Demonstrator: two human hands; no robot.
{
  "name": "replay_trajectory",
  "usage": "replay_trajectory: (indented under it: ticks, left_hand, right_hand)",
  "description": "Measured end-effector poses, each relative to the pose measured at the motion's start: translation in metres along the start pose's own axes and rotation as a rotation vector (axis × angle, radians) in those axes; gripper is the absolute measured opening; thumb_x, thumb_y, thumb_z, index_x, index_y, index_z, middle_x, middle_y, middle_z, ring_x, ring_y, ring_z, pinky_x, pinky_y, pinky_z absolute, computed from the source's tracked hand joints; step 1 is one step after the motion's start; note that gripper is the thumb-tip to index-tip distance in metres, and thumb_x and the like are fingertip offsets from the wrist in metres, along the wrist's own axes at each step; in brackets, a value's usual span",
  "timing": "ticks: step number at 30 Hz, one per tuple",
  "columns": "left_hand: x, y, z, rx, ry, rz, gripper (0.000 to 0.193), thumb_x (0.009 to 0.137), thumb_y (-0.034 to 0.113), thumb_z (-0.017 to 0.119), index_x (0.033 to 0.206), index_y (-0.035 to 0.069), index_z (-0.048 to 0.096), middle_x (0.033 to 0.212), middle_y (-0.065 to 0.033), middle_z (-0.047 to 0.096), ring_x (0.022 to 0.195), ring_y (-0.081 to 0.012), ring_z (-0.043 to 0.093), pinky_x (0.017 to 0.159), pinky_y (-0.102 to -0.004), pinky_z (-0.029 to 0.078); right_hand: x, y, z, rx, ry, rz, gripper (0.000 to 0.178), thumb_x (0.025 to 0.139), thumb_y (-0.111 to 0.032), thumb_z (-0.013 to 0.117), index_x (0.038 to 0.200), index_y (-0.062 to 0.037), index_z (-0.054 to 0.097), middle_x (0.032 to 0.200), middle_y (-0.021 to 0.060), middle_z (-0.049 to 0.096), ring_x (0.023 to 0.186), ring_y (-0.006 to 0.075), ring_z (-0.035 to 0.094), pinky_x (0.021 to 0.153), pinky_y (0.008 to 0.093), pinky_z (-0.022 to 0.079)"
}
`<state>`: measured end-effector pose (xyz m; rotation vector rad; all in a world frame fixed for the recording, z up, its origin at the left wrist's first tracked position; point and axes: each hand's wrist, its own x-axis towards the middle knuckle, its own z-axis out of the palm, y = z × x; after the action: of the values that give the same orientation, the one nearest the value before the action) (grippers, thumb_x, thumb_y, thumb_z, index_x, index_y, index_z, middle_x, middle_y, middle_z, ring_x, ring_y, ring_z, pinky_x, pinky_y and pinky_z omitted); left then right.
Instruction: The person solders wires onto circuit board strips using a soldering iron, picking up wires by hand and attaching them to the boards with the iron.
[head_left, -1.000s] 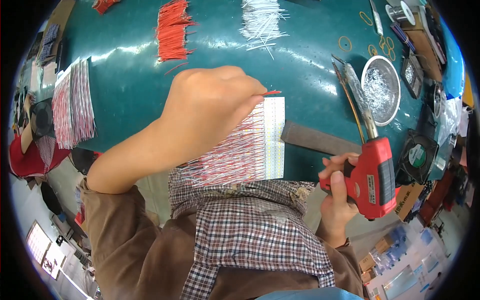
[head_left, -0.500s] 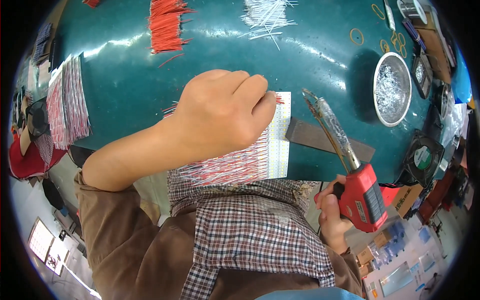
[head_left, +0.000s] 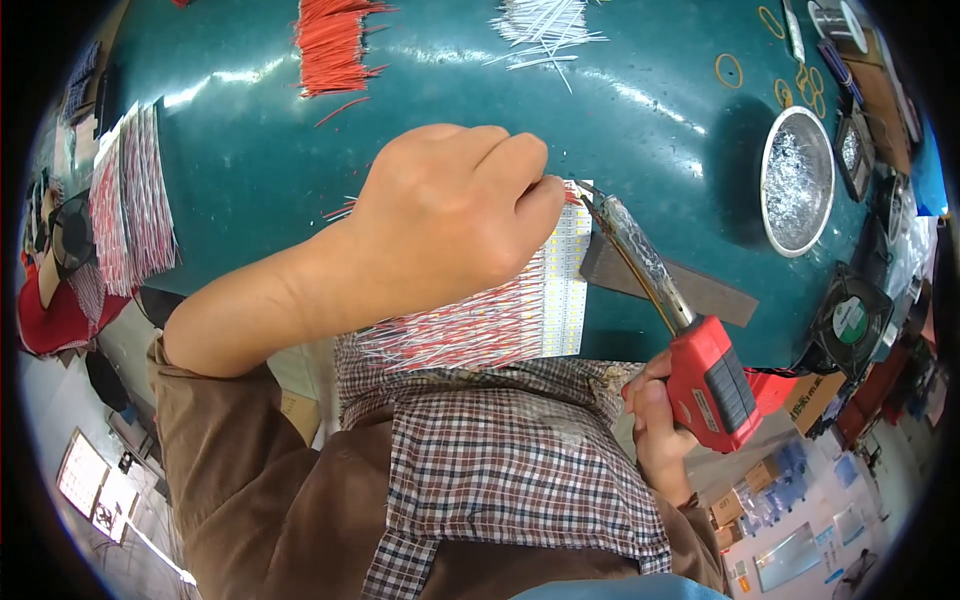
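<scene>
Left hand (head_left: 455,210) pinches thin red wires (head_left: 573,198) | right hand (head_left: 657,418) grips red-and-black soldering gun (head_left: 708,385) | slip could burn left hand

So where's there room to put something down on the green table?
There's bare green table between the red wires and white wires, beyond the left hand. Another patch lies between the white wires and the bowl. It's crowded around the left hand, soldering iron and light strips, and along the right edge, by the fan.
</scene>
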<state>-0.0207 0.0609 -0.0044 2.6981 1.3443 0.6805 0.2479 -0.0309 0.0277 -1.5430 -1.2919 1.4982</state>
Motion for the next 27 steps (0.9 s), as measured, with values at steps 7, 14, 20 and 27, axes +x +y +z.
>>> replay_trajectory:
  ticks: [7, 14, 20, 27]
  left_hand:
    - [0.0, 0.001, 0.002, -0.007, -0.013, -0.006, 0.02, 0.063, 0.009, 0.066, 0.083, 0.006, 0.067, 0.068, -0.0001, 0.051, 0.055, -0.0121, 0.05, 0.045, -0.0256, 0.038]
    - [0.0, 0.002, 0.001, -0.006, -0.015, -0.012, 0.019, 0.064, 0.009, 0.066, 0.083, 0.006, 0.067, 0.068, 0.0001, 0.051, 0.055, -0.012, 0.05, 0.045, -0.0254, 0.038]
    - [-0.002, 0.0, 0.002, 0.002, -0.016, -0.013, 0.019, 0.064, 0.01, 0.066, 0.083, 0.007, 0.067, 0.068, 0.0001, 0.05, 0.054, -0.012, 0.05, 0.045, -0.0257, 0.037]
    - [0.01, 0.002, -0.008, -0.041, -0.001, -0.011, 0.022, 0.065, 0.01, 0.067, 0.086, 0.007, 0.067, 0.069, -0.0015, 0.051, 0.058, -0.0163, 0.051, 0.048, -0.0291, 0.039]
  right_hand:
    - [0.002, 0.003, -0.001, 0.015, -0.027, -0.016, 0.01, 0.085, -0.002, 0.053, 0.091, 0.0023, 0.048, 0.071, 0.0082, 0.048, 0.04, 0.0068, 0.036, 0.042, 0.0232, 0.036]
    - [0.002, -0.001, 0.0, 0.036, 0.012, 0.017, 0.009, 0.083, -0.003, 0.053, 0.087, 0.0025, 0.047, 0.07, 0.0086, 0.048, 0.039, 0.0067, 0.035, 0.04, 0.0229, 0.035]
    - [0.011, 0.002, 0.001, 0.061, 0.069, -0.155, 0.009, 0.084, -0.006, 0.052, 0.085, 0.0015, 0.047, 0.069, 0.0076, 0.045, 0.039, 0.0062, 0.032, 0.039, 0.023, 0.034]
    - [0.016, -0.009, -0.027, -0.552, 0.227, -0.261, 0.03, 0.084, -0.002, 0.063, 0.111, -0.0031, 0.05, 0.093, 0.0052, 0.053, 0.073, 0.012, 0.052, 0.062, 0.0247, 0.044]
